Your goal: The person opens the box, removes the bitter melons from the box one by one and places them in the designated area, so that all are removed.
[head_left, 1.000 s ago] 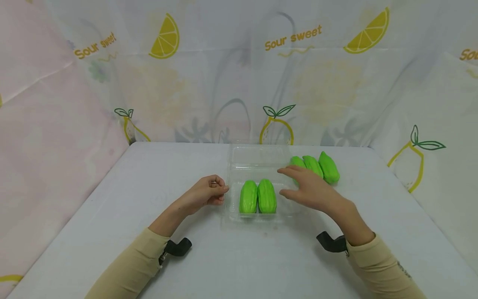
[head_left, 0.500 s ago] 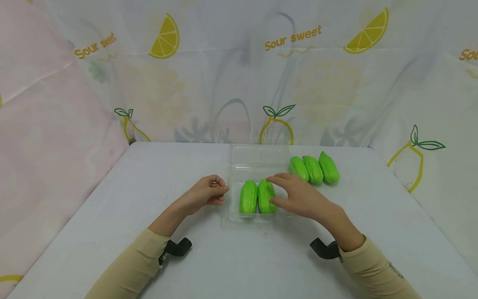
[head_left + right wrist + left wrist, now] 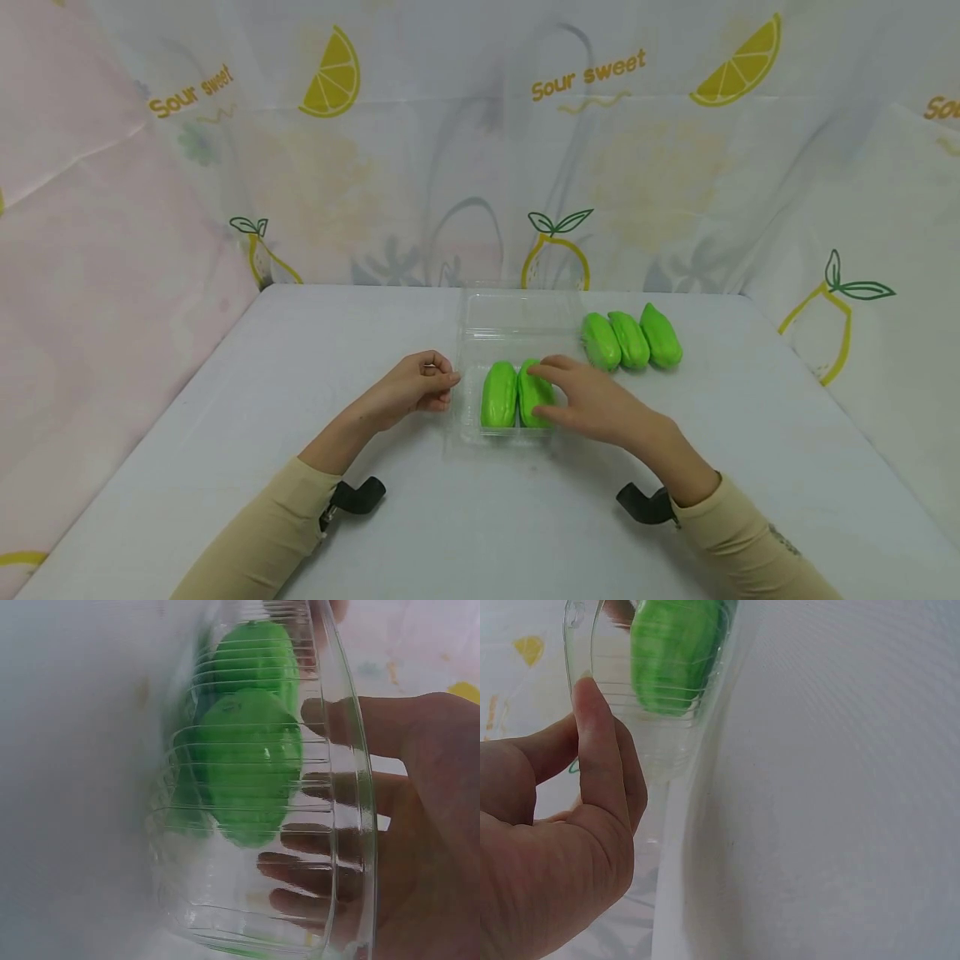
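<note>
A clear plastic clamshell box [image 3: 470, 421] stands with its lid [image 3: 519, 312] folded back. Two ridged green fruits, exact kind unclear, lie side by side inside: a left fruit [image 3: 498, 396] and a right fruit [image 3: 528, 404]. My left hand [image 3: 417, 385] pinches the box's left rim between thumb and fingers, as the left wrist view shows. Over the box's right part my right hand [image 3: 596, 404] has spread fingers, beside the right fruit [image 3: 251, 765]. Through the clear wall its fingertips show near that fruit; whether they touch it, I cannot tell.
Behind and to the right of the box, three more green fruits [image 3: 632, 340] lie in a row on the white tabletop [image 3: 360, 325]. A lemon-printed cloth [image 3: 420, 167] hangs behind and at both sides.
My right hand has moved left from in front of the row of fruits to the right fruit in the box, uncovering the row. The left hand and the fruits have stayed put.
</note>
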The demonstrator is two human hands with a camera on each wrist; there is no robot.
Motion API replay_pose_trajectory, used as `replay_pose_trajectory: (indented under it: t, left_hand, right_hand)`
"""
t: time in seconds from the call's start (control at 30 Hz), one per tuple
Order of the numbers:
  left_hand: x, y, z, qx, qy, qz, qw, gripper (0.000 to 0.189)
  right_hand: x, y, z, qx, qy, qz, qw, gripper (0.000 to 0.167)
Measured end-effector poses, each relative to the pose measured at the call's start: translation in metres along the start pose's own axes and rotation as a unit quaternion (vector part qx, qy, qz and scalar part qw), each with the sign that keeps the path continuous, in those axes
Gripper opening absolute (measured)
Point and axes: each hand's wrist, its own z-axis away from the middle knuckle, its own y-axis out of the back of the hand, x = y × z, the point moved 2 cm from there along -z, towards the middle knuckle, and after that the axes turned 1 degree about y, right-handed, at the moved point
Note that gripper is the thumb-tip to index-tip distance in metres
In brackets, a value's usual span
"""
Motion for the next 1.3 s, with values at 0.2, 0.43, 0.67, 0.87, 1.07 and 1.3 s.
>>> replay_pose_trajectory:
  t: [0.2,0.43,0.67,0.87,1.07,1.3]
  left_hand:
    - [0.0,0.0,0.0,-0.001,-0.001,0.001,1.0,0.022]
    - [0.0,0.0,0.0,-0.002,-0.001,0.003,1.0,0.021]
    - [0.0,-0.001,-0.001,-0.003,-0.001,0.003,1.0,0.021]
    - [-0.001,0.0,-0.001,-0.006,-0.004,0.008,0.9999,0.022]
    - [-0.002,0.0,-0.001,-0.008,-0.005,0.012,0.9999,0.021]
    - [-0.002,0.001,-0.002,-0.008,-0.003,0.011,0.9999,0.021]
  right_hand:
    - [0.002,-0.006,0.0,-0.016,-0.011,-0.009,0.9998,0.051]
    - [0.003,-0.009,-0.003,-0.017,-0.019,-0.009,0.9996,0.053]
    - [0.003,-0.011,-0.004,-0.009,-0.019,-0.022,0.9995,0.056]
    - [0.004,-0.013,-0.004,-0.013,-0.029,-0.039,0.9987,0.054]
    - [0.003,-0.012,-0.005,-0.011,-0.03,-0.048,0.9983,0.054]
    - [0.003,-0.012,-0.005,-0.001,-0.024,-0.053,0.9983,0.05]
